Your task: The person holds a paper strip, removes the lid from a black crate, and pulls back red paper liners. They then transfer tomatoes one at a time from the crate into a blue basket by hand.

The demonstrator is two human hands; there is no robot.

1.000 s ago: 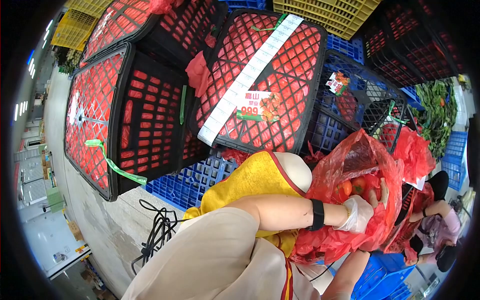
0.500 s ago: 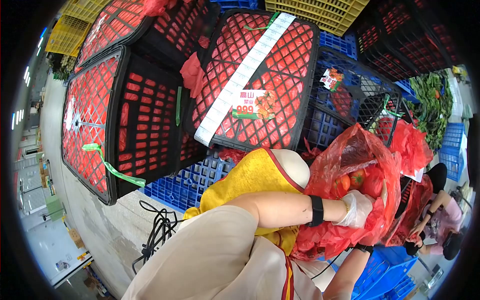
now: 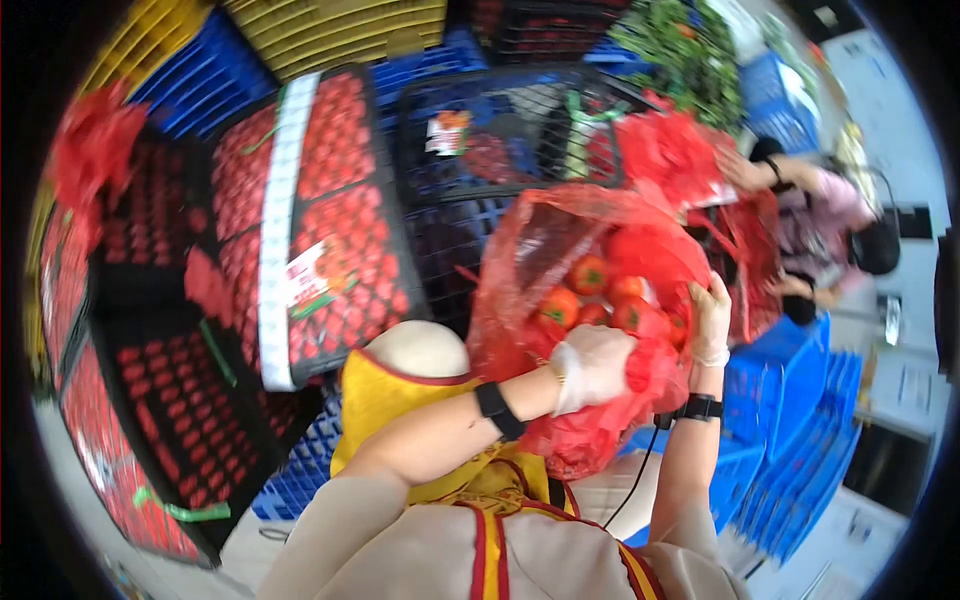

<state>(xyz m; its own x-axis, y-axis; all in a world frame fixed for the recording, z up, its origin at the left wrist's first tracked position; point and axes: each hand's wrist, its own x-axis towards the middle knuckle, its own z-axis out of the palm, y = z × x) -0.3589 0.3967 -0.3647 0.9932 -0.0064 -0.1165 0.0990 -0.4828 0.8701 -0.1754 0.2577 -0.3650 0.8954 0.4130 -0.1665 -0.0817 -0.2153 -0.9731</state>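
A red plastic bag [image 3: 510,300] lies open in front of me, with several red tomatoes [image 3: 590,275] showing inside. My left hand [image 3: 598,365], in a thin clear glove, is closed on bunched red plastic at the near side of the bag, just below the tomatoes. At the bag's right edge is my right hand [image 3: 711,318], also gloved, its fingers bent round the rim of the plastic. Black bands circle both my wrists.
Black mesh crates filled with red-wrapped goods [image 3: 345,230] stand at the left. Behind the bag is a black crate [image 3: 500,140]. Blue crates [image 3: 765,390] are at the right. A co-worker in pink [image 3: 825,225] reaches toward another red bag. Leafy greens [image 3: 690,60] lie beyond.
The view has turned to the right, so the crates and bag appear further left. My right hand, hidden before, now shows at the bag's rim. More tomatoes are visible in the bag.
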